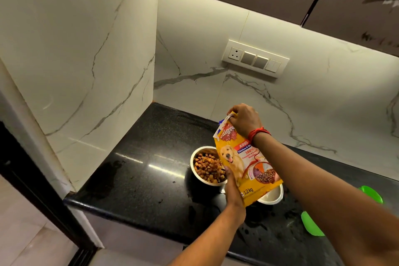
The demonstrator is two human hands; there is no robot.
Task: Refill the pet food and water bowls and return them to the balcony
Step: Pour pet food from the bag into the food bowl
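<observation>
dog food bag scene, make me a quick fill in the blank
1. The right hand grips the ___ of the dog food bag.
2. The steel bowl beside the bag holds brown ___.
3. The bag's printed weight reads ___ kg.

Missing words: top; kibble; 1.2

Bare forearms, red thread band around right wrist

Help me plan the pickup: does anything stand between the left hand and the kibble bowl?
Nothing lies between them; the left hand is right beside the kibble bowl. But it grips the food bag low, the right hand grips its top, and the bag hides the bowl's right rim.
</observation>
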